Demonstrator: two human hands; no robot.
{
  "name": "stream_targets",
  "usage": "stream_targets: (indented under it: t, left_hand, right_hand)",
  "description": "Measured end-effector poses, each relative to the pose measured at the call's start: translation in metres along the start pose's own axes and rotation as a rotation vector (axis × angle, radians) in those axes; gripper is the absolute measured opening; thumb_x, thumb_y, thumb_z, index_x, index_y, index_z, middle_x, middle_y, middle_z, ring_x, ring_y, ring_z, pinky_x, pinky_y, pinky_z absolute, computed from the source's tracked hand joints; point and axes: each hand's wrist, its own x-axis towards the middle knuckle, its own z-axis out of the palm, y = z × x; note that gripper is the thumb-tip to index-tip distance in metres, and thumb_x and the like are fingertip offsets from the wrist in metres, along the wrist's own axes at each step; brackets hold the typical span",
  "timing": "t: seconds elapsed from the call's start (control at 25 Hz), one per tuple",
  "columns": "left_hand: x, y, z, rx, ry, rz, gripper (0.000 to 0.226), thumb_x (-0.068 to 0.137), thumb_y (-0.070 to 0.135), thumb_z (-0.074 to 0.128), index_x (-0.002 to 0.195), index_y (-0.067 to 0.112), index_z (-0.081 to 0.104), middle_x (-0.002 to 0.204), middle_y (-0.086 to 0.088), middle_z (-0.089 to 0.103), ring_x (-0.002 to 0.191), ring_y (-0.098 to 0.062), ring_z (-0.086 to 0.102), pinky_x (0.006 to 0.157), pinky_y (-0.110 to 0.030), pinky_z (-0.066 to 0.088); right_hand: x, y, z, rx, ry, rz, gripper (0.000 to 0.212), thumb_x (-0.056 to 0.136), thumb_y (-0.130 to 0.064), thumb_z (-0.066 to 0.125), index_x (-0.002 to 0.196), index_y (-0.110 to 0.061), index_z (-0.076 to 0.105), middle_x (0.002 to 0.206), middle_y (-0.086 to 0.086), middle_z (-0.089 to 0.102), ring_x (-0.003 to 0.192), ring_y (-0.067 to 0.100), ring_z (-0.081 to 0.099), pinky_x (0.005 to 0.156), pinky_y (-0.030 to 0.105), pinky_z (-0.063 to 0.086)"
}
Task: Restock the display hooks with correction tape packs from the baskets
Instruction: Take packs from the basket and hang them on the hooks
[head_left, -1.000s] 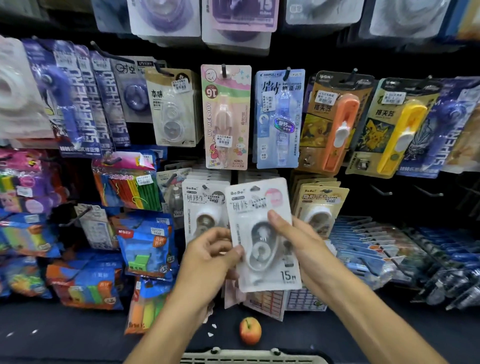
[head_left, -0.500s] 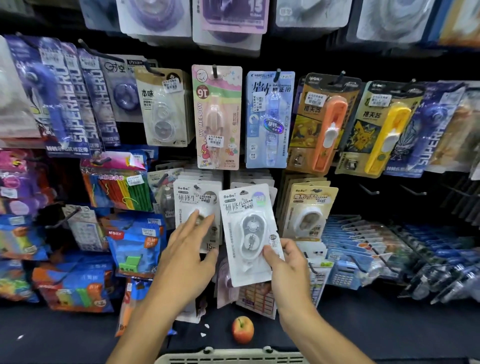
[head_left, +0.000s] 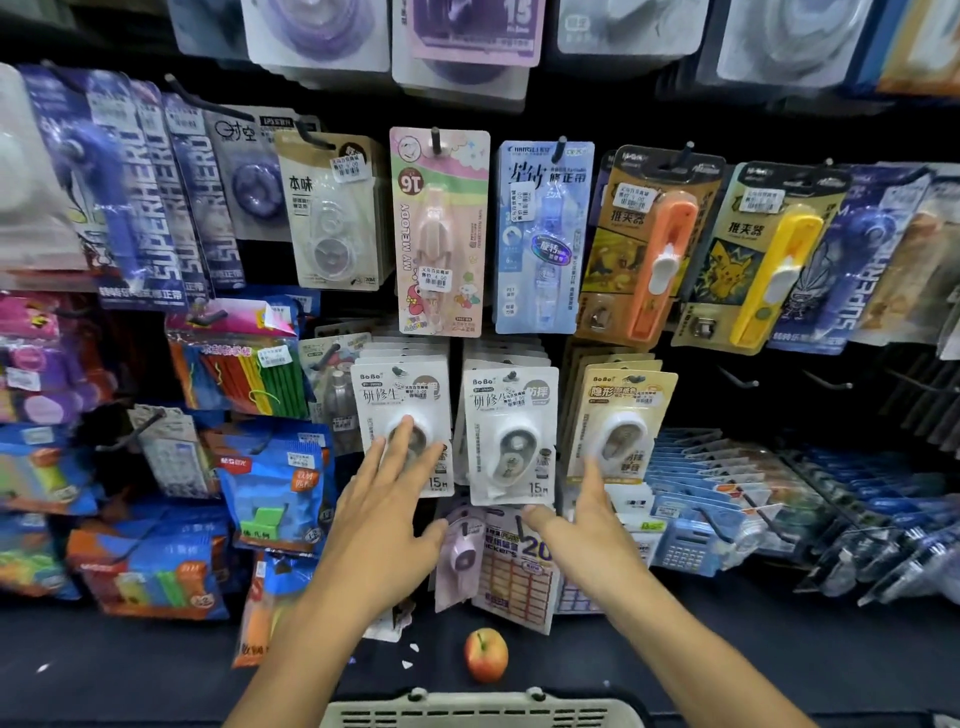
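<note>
Fingers spread flat, our left hand (head_left: 384, 512) and right hand (head_left: 589, 514) seemingly release the hung pack (head_left: 511, 434); next, below it, the basket (head_left: 478, 709).

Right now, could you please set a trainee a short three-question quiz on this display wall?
1. True or false: the left hand lies flat on a white BoBo pack.
2. What does the right hand hold? A) an orange pack B) nothing C) the apple
3. Fill in: an ___ sits on the dark shelf above the basket rim.

Key: 1 true; 2 B; 3 apple.
</note>
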Motion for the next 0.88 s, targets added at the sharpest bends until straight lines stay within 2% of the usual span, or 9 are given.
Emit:
stream_targets:
  t: [0.08, 0.16, 0.24, 0.36, 0.48, 0.56, 0.64, 0.8, 0.88]
  left_hand:
    - [0.001, -0.001, 0.001, 0.021, -0.005, -0.004, 0.083, 0.096, 0.039, 0.061, 0.158, 0.046, 0.007, 0.157, 0.025, -0.033, 0.152, -0.006, -0.022, 0.128, -0.044, 0.005]
    - [0.003, 0.000, 0.004, 0.043, -0.003, -0.006, 0.085, 0.095, 0.040, 0.061, 0.158, 0.047, 0.005, 0.159, 0.023, -0.032, 0.152, -0.008, -0.021, 0.128, -0.045, 0.006]
    - [0.004, 0.003, 0.006, 0.063, 0.002, -0.003, 0.085, 0.095, 0.040, 0.061, 0.159, 0.045, 0.006, 0.162, 0.021, -0.030, 0.153, -0.010, -0.020, 0.128, -0.046, 0.007]
    - [0.005, 0.000, 0.006, 0.068, 0.005, -0.003, 0.084, 0.094, 0.040, 0.062, 0.159, 0.043, 0.010, 0.164, 0.019, -0.026, 0.154, -0.011, -0.018, 0.127, -0.049, 0.009]
    - [-0.004, -0.003, 0.006, 0.052, 0.040, 0.006, 0.080, 0.095, 0.037, 0.062, 0.159, 0.040, 0.016, 0.167, 0.016, -0.020, 0.156, -0.013, -0.012, 0.127, -0.048, 0.011]
    - [-0.011, -0.003, 0.011, 0.036, 0.099, -0.007, 0.075, 0.095, 0.033, 0.061, 0.159, 0.035, 0.023, 0.170, 0.010, -0.008, 0.157, -0.017, -0.003, 0.127, -0.046, 0.013]
    - [-0.017, -0.005, 0.025, 0.044, 0.062, -0.033, 0.074, 0.094, 0.031, 0.062, 0.158, 0.031, 0.026, 0.171, 0.005, 0.002, 0.157, -0.021, 0.004, 0.126, -0.046, 0.016]
    - [-0.045, -0.021, 0.079, 0.230, -0.313, -0.013, 0.078, 0.091, 0.035, 0.063, 0.158, 0.028, 0.024, 0.169, -0.005, 0.013, 0.155, -0.027, 0.012, 0.124, -0.048, 0.020]
    - [-0.064, -0.031, 0.115, 0.395, -0.534, 0.036, 0.080, 0.090, 0.037, 0.062, 0.158, 0.028, 0.022, 0.169, -0.006, 0.011, 0.155, -0.027, 0.012, 0.123, -0.049, 0.019]
  right_hand:
    - [0.003, 0.003, 0.002, -0.466, 0.236, -0.468, 0.076, 0.099, -0.035, 0.046, 0.157, -0.035, -0.003, 0.169, -0.011, -0.002, 0.154, 0.021, 0.015, 0.121, 0.045, 0.020]
    - [0.011, -0.008, 0.004, -0.734, 0.192, -0.683, 0.074, 0.099, -0.024, 0.041, 0.160, -0.032, -0.001, 0.161, -0.016, -0.030, 0.156, 0.023, -0.007, 0.123, 0.049, 0.005]
    - [0.020, -0.018, 0.008, -0.857, 0.073, -0.624, 0.081, 0.097, -0.020, 0.045, 0.160, -0.032, -0.006, 0.157, -0.016, -0.038, 0.155, 0.027, -0.013, 0.123, 0.054, 0.005]
    - [0.030, -0.026, 0.014, -0.945, 0.078, -0.594, 0.090, 0.093, -0.024, 0.054, 0.159, -0.032, -0.007, 0.162, -0.009, -0.033, 0.153, 0.033, -0.009, 0.119, 0.057, 0.015]
    - [0.019, -0.009, 0.015, -0.760, 0.083, -0.617, 0.093, 0.091, -0.017, 0.052, 0.157, -0.039, -0.009, 0.159, -0.016, -0.037, 0.155, 0.030, -0.005, 0.122, 0.054, 0.014]
    - [0.008, 0.018, 0.020, -0.697, 0.146, -0.616, 0.093, 0.091, -0.010, 0.049, 0.157, -0.039, -0.009, 0.163, -0.013, -0.031, 0.156, 0.029, -0.002, 0.124, 0.050, 0.013]
    - [-0.004, 0.042, 0.028, -0.722, 0.071, -0.542, 0.083, 0.092, -0.008, 0.049, 0.159, -0.030, 0.006, 0.169, -0.005, -0.013, 0.155, 0.029, 0.008, 0.123, 0.047, 0.020]
    - [-0.005, 0.049, 0.025, -1.092, -0.371, -0.594, 0.062, 0.096, -0.017, 0.051, 0.154, -0.024, 0.030, 0.167, 0.005, 0.016, 0.146, 0.030, 0.030, 0.114, 0.046, 0.032]
    - [-0.001, 0.047, 0.008, -1.170, -0.543, -0.616, 0.049, 0.097, -0.024, 0.054, 0.145, -0.024, 0.043, 0.148, 0.008, 0.048, 0.129, 0.030, 0.050, 0.097, 0.038, 0.045]
